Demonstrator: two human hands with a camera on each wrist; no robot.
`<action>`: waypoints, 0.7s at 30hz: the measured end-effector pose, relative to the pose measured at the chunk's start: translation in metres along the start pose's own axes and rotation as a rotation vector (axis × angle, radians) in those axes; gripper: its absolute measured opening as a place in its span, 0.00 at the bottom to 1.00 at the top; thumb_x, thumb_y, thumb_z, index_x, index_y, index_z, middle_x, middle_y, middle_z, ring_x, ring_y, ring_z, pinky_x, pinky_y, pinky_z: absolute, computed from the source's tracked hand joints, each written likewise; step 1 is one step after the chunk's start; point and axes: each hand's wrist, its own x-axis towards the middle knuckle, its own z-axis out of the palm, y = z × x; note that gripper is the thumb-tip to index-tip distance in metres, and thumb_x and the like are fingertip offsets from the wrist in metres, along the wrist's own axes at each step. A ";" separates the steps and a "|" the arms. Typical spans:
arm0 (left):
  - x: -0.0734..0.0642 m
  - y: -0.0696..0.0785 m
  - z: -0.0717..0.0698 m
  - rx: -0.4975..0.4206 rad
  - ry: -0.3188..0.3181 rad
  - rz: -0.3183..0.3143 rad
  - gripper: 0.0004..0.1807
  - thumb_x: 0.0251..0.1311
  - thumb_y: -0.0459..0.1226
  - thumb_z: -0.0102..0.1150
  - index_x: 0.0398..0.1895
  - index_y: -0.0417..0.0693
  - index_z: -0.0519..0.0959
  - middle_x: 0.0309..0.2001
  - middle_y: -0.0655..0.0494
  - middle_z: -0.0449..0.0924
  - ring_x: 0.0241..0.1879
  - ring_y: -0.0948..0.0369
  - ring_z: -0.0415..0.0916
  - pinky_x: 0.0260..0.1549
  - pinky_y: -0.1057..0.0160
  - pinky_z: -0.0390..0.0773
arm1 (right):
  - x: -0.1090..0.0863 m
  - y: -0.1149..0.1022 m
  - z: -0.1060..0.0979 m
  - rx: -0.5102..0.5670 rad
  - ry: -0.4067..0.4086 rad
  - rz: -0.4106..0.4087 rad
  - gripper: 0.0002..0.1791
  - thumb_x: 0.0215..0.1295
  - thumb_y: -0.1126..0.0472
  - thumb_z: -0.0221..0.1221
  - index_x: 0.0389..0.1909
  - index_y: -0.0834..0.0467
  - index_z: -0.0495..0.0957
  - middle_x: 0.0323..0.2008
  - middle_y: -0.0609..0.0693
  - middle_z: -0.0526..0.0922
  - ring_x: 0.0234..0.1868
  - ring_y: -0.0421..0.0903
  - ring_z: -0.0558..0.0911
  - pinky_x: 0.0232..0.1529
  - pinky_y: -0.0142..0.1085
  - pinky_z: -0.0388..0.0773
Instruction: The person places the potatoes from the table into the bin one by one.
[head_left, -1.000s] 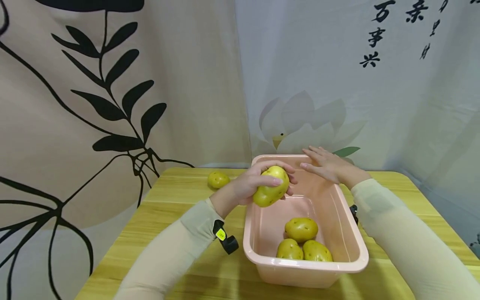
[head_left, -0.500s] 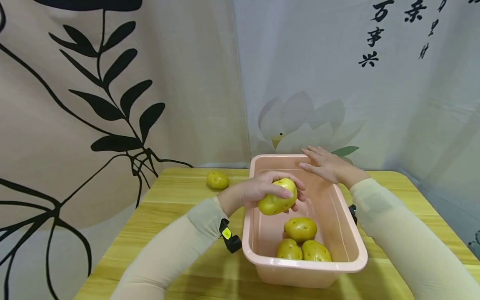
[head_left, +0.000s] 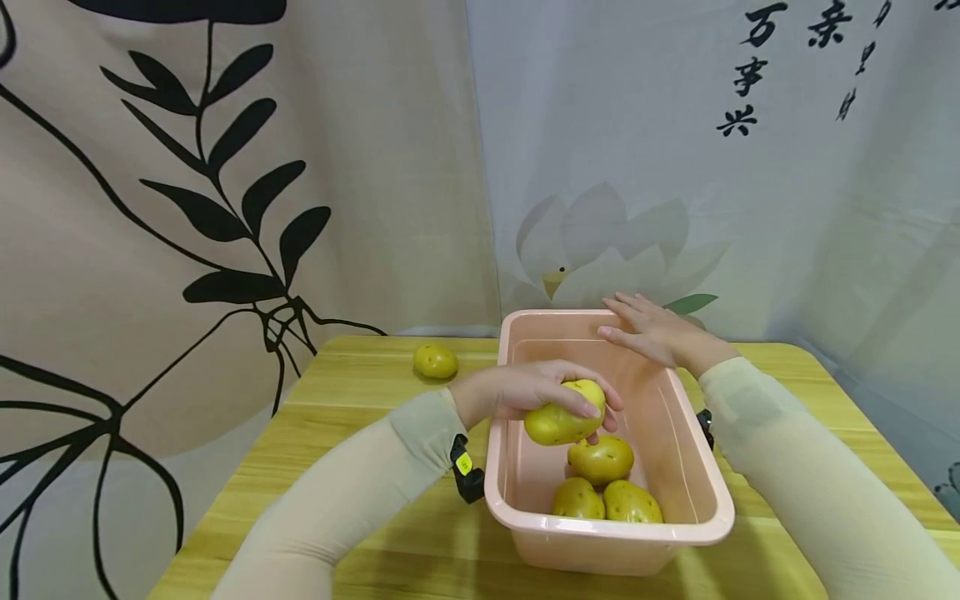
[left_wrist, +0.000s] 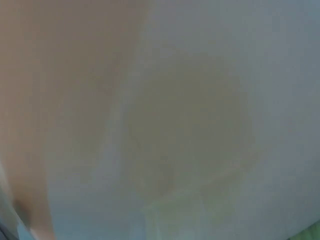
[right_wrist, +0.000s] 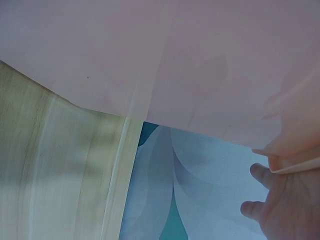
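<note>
My left hand (head_left: pixel 528 390) grips a yellow potato (head_left: pixel 562 417), thumb over its near side and fingers round the far side. Both are inside the outline of a pink plastic basin (head_left: pixel 609 533), over its floor. Three more potatoes lie together at the near end: one behind (head_left: pixel 602 458), one at left (head_left: pixel 578 498), one at right (head_left: pixel 633 502). At the far right corner, my right hand (head_left: pixel 651 329) rests on the rim with fingers outstretched. In the right wrist view that hand (right_wrist: pixel 290 205) is at the basin rim. The left wrist view is mostly blurred pale surface.
Another potato (head_left: pixel 435 361) lies on the wooden table (head_left: pixel 360 433), left of the basin near the back edge. Behind the table hangs a printed curtain (head_left: pixel 420 208). A black wrist camera (head_left: pixel 467 471) is strapped on my left sleeve, close to the basin's left side.
My left hand has moved right and downward with its potato, over the basin and nearer the potatoes inside. My right hand stays at the rim.
</note>
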 end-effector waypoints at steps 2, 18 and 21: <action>0.000 0.000 0.000 0.001 0.014 -0.017 0.22 0.64 0.31 0.50 0.60 0.31 0.67 0.51 0.44 0.79 0.46 0.54 0.79 0.52 0.53 0.76 | 0.000 0.000 0.000 -0.004 -0.003 0.001 0.47 0.65 0.26 0.37 0.76 0.50 0.46 0.76 0.58 0.42 0.74 0.64 0.39 0.65 0.68 0.40; 0.001 0.001 0.002 0.108 0.022 -0.035 0.21 0.61 0.25 0.55 0.58 0.33 0.71 0.52 0.46 0.78 0.53 0.53 0.75 0.53 0.59 0.76 | -0.002 -0.001 0.001 0.016 0.018 -0.003 0.46 0.65 0.27 0.38 0.76 0.51 0.48 0.76 0.57 0.44 0.74 0.63 0.40 0.66 0.67 0.40; 0.001 0.001 0.002 0.106 0.032 -0.040 0.22 0.61 0.25 0.56 0.59 0.31 0.70 0.52 0.46 0.78 0.54 0.51 0.74 0.53 0.60 0.76 | -0.002 -0.001 0.000 0.017 0.021 -0.006 0.46 0.66 0.27 0.38 0.76 0.51 0.48 0.76 0.57 0.44 0.74 0.63 0.40 0.66 0.66 0.40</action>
